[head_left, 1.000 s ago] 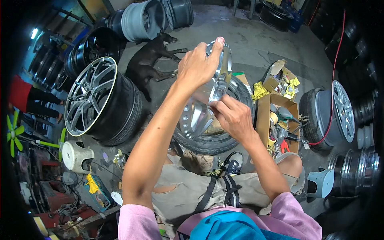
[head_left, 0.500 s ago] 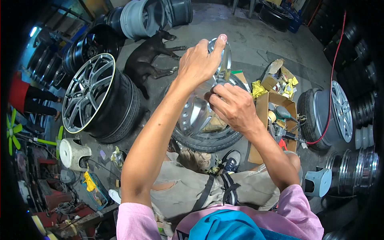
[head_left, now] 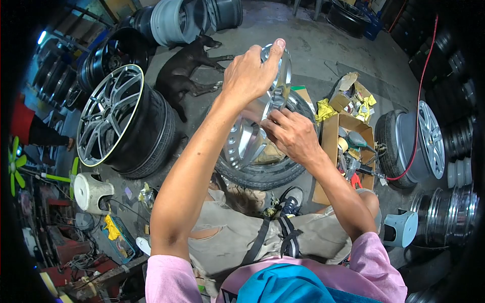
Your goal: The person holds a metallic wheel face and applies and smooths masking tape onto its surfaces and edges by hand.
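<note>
A shiny silver wheel (head_left: pixel 244 144) is tilted up over a black tire (head_left: pixel 273 177) lying on the floor. My left hand (head_left: pixel 251 73) is closed round the wheel's upper rim, with its thumb over the edge. Lower and to the right, my right hand (head_left: pixel 293 132) has its fingers bent and pressed together against the wheel's middle part. Whatever lies between those fingertips is too small or hidden to make out.
A spoked wheel with tire (head_left: pixel 112 113) stands left, near a lying black dog (head_left: pixel 183 70). To the right are a cardboard box of tools (head_left: pixel 329 161), another wheel (head_left: pixel 429 139) and a red hose (head_left: pixel 420 108). A person in red (head_left: pixel 22 118) is far left.
My right hand first rose and moved right along the wheel, then dropped slightly, still at its surface. My left hand keeps its hold on the rim. The view has shifted slightly.
</note>
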